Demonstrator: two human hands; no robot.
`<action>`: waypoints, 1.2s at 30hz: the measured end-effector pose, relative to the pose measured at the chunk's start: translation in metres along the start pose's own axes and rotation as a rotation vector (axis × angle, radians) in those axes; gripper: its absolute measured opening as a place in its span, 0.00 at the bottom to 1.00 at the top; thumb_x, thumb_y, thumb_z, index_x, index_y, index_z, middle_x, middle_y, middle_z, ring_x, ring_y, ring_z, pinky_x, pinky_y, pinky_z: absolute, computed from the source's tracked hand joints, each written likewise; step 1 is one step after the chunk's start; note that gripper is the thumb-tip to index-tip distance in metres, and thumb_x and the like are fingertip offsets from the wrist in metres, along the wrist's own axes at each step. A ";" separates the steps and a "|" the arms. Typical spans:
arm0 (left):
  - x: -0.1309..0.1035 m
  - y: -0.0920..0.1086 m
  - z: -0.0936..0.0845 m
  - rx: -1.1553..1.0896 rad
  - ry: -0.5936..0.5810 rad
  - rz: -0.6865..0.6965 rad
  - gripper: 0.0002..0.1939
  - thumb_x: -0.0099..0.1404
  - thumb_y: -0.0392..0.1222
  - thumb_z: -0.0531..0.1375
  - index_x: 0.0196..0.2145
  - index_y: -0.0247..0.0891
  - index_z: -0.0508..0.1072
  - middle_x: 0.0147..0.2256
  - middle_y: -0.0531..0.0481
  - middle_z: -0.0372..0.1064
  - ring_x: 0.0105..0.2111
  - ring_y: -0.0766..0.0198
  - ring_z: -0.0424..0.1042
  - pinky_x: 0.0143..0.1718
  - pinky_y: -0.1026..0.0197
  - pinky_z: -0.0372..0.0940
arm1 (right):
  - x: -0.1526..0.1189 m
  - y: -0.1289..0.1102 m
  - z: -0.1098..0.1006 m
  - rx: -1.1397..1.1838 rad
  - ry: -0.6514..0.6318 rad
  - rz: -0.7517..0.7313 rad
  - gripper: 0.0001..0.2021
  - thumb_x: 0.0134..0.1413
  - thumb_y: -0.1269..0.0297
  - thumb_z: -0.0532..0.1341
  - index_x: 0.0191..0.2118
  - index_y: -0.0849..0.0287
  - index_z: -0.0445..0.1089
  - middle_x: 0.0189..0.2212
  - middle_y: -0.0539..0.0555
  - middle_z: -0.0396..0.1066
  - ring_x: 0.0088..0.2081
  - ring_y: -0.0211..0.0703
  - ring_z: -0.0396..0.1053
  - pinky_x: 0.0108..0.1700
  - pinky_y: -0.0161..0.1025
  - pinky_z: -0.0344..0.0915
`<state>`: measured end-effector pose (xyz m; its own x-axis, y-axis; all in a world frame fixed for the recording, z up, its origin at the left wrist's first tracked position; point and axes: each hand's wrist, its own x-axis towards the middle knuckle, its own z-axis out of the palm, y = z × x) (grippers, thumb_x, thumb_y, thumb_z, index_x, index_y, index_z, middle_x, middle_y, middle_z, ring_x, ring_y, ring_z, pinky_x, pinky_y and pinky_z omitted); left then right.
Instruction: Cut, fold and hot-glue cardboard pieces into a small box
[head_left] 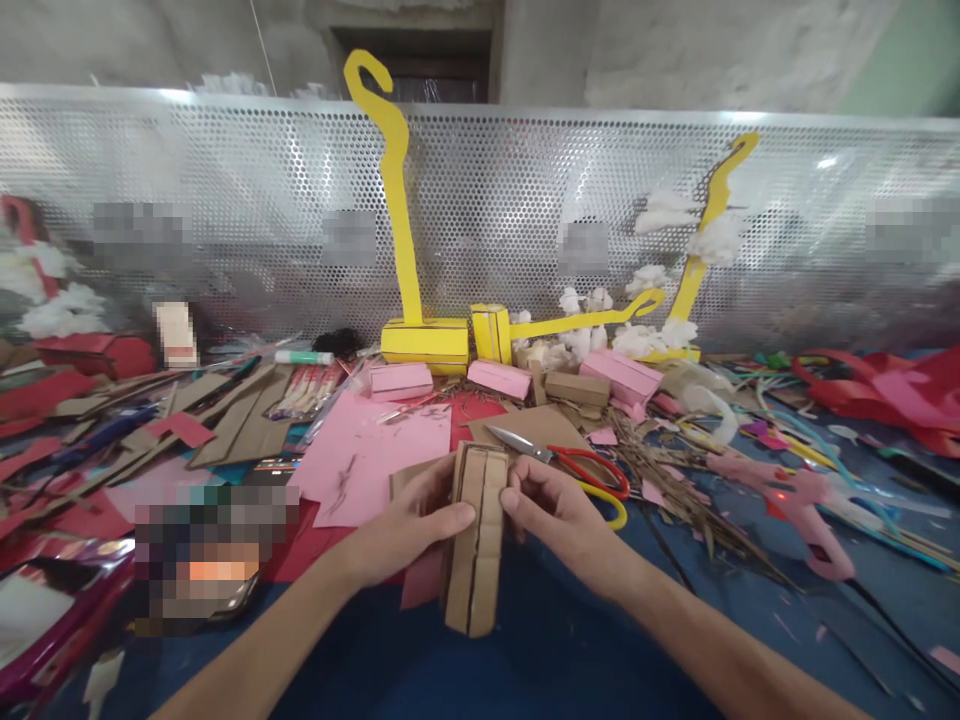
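Note:
A long brown cardboard box (477, 550) with folded, angled sides stands tilted toward me, an open seam running down its front face. Around its left side my left hand (412, 525) is closed, thumb pressed on the front. My right hand (551, 505) pinches the upper right edge between thumb and fingers. Just behind the box lie scissors (592, 465) with red and yellow handles, the blades pointing left. Pink paper sheets (375, 460) spread out behind my left hand.
Small pink boxes (401, 381) and yellow hooked cardboard pieces (424, 342) stand before a perforated metal panel (510, 200). A pink glue gun (795, 500) with a lit red light lies at right. Cardboard strips (240, 415) and scraps crowd the left of the blue table (585, 650).

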<state>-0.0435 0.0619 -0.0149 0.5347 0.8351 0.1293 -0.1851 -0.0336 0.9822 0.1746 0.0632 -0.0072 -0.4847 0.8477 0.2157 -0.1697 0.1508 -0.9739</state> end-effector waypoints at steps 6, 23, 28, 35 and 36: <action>0.000 -0.004 0.003 0.037 0.086 0.030 0.34 0.64 0.49 0.67 0.64 0.40 0.65 0.64 0.38 0.64 0.65 0.41 0.60 0.64 0.41 0.57 | -0.001 -0.001 0.002 -0.010 -0.006 -0.013 0.19 0.61 0.49 0.65 0.32 0.57 0.60 0.25 0.45 0.62 0.27 0.33 0.60 0.31 0.34 0.59; 0.003 -0.005 0.007 0.053 0.175 0.013 0.33 0.65 0.48 0.66 0.64 0.40 0.65 0.60 0.38 0.69 0.61 0.42 0.66 0.61 0.43 0.62 | -0.005 -0.002 0.007 0.011 0.012 0.009 0.18 0.60 0.51 0.67 0.34 0.56 0.59 0.31 0.46 0.60 0.31 0.35 0.58 0.34 0.35 0.58; 0.001 -0.002 0.008 0.102 0.145 0.049 0.32 0.66 0.47 0.65 0.64 0.39 0.64 0.62 0.39 0.67 0.62 0.44 0.64 0.62 0.45 0.60 | -0.005 -0.003 0.007 0.015 0.022 0.005 0.20 0.58 0.52 0.69 0.34 0.56 0.57 0.30 0.44 0.57 0.30 0.34 0.54 0.32 0.33 0.55; 0.002 -0.001 0.014 0.126 0.172 0.058 0.31 0.66 0.43 0.64 0.65 0.39 0.63 0.61 0.39 0.68 0.61 0.44 0.66 0.61 0.45 0.63 | -0.005 -0.005 0.009 0.020 0.031 0.006 0.21 0.57 0.53 0.69 0.32 0.55 0.55 0.28 0.43 0.56 0.29 0.34 0.52 0.30 0.32 0.53; 0.002 -0.001 0.015 0.125 0.172 0.064 0.30 0.66 0.43 0.63 0.64 0.38 0.63 0.60 0.39 0.69 0.61 0.44 0.67 0.60 0.45 0.64 | -0.005 -0.005 0.010 0.020 0.030 0.004 0.21 0.57 0.53 0.69 0.32 0.55 0.55 0.28 0.43 0.56 0.29 0.33 0.52 0.30 0.32 0.52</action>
<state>-0.0297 0.0552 -0.0140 0.3741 0.9102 0.1776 -0.1046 -0.1488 0.9833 0.1698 0.0532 -0.0024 -0.4593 0.8634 0.2089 -0.1853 0.1369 -0.9731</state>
